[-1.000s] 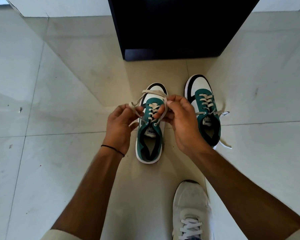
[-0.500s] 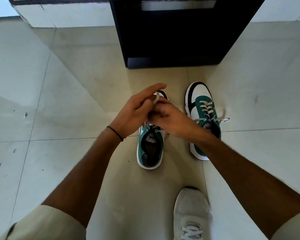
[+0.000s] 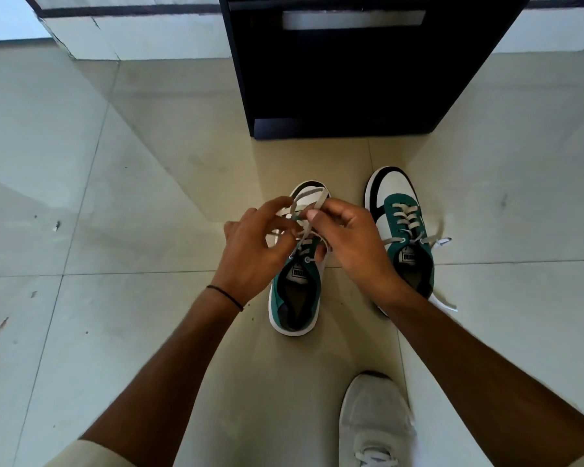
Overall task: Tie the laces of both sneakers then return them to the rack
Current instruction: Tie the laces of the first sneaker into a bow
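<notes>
Two green, white and black sneakers stand side by side on the tiled floor, toes pointing away from me. Over the left sneaker (image 3: 295, 298) my left hand (image 3: 253, 251) and my right hand (image 3: 348, 237) each pinch a strand of its grey-white laces (image 3: 312, 200), which cross and loop between my fingertips above the toe. The hands hide most of its lacing. The right sneaker (image 3: 402, 230) stands untouched beside my right wrist, its laces (image 3: 440, 242) lying loose and untied off to the right.
A dark cabinet-like rack (image 3: 344, 79) stands on the floor just beyond the sneakers. My own foot in a pale sneaker (image 3: 375, 423) is planted near the bottom edge. Light floor tiles (image 3: 98, 197) stretch to both sides, with a white wall base at the far left.
My hands, overlapped over the toe half a second ago, have drawn slightly apart, and the lace loop shows between the fingertips again. Both sneakers stay in place.
</notes>
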